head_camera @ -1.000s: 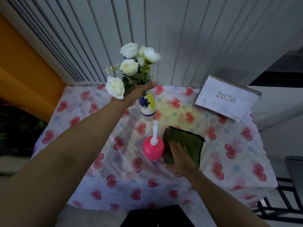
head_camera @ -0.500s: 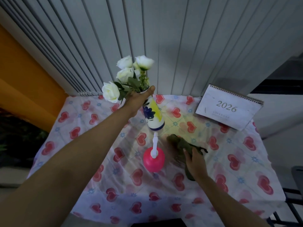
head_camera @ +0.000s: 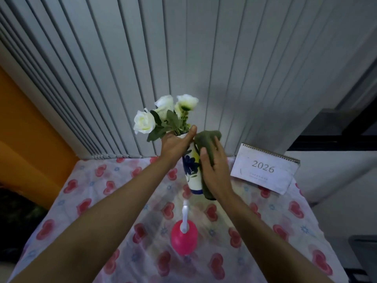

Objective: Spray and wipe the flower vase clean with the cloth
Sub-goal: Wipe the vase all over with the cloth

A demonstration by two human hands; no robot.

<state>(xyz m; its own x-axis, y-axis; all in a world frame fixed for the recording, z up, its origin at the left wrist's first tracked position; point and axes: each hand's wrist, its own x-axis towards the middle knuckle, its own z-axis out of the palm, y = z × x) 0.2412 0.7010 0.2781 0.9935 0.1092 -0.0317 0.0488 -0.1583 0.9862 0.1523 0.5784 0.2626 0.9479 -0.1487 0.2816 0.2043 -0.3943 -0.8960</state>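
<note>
Calendar [head_camera: 265, 170] beside cloth-covered vase [head_camera: 191, 172]

Vase [head_camera: 192, 172]: white, dark blue flower, yellow patch, blue base band. Flowers [head_camera: 143, 121]: white, green leaves. Cloth [head_camera: 207, 144]: olive green. Spray bottle [head_camera: 184, 237]: pink body, white nozzle. Tablecloth [head_camera: 114, 193]: white, red hearts, small blue flowers. Calendar [head_camera: 263, 170]: white, grey "2026". Wall [head_camera: 30, 144]: orange.

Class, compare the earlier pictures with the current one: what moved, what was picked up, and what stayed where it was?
The left hand lifted the vase with its white flowers off the table. The right hand picked the green cloth up from the tablecloth and now presses it against the vase's side. The pink spray bottle and the 2026 calendar stayed where they were.
</note>
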